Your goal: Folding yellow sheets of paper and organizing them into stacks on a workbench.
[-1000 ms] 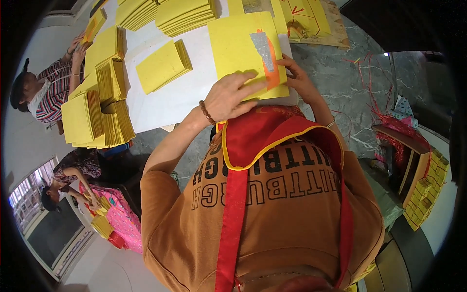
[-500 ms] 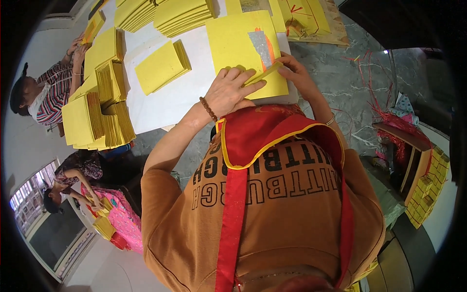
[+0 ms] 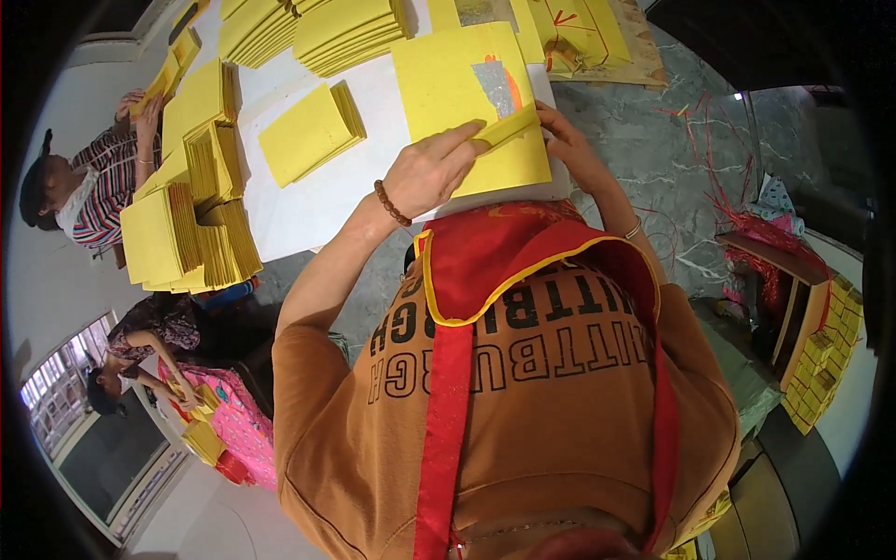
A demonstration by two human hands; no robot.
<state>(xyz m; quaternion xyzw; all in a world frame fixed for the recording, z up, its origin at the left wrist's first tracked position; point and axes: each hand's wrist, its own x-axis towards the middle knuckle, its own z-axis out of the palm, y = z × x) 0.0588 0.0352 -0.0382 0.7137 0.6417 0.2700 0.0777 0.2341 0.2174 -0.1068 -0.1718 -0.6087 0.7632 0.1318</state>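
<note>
- My left hand [image 3: 431,171] lies on the big yellow paper sheet [image 3: 457,89] at the near edge of the white table [image 3: 308,210], fingers stretched toward the fold, pinning the sheet and touching the raised flap.
- My right hand [image 3: 567,149] is at the sheet's right side, fingertips pinching the folded flap [image 3: 509,126], a narrow yellow strip lifted and turned over across the sheet.
- So neither hand is slack: the left presses flat with its fingertips on the flap, the right grasps the flap's end.
- The sheet carries a silver foil square [image 3: 495,86] with an orange mark beside it, just above the flap; the fold has not covered it.
- As I judge it, this sheet is at its first fold only: one edge is turned up and not creased flat, and the rest of the sheet lies open.
- Done work seems to sit around me: a small folded yellow packet [image 3: 308,131] lies left of my sheet, and stacks of yellow paper [image 3: 191,238] line the table's left edge and far side [image 3: 350,33].
- I cannot tell which stacks are finished and which are raw.
- Another person in a striped shirt [image 3: 98,182] handles yellow paper at the table's far left corner, well apart from my hands.
</note>
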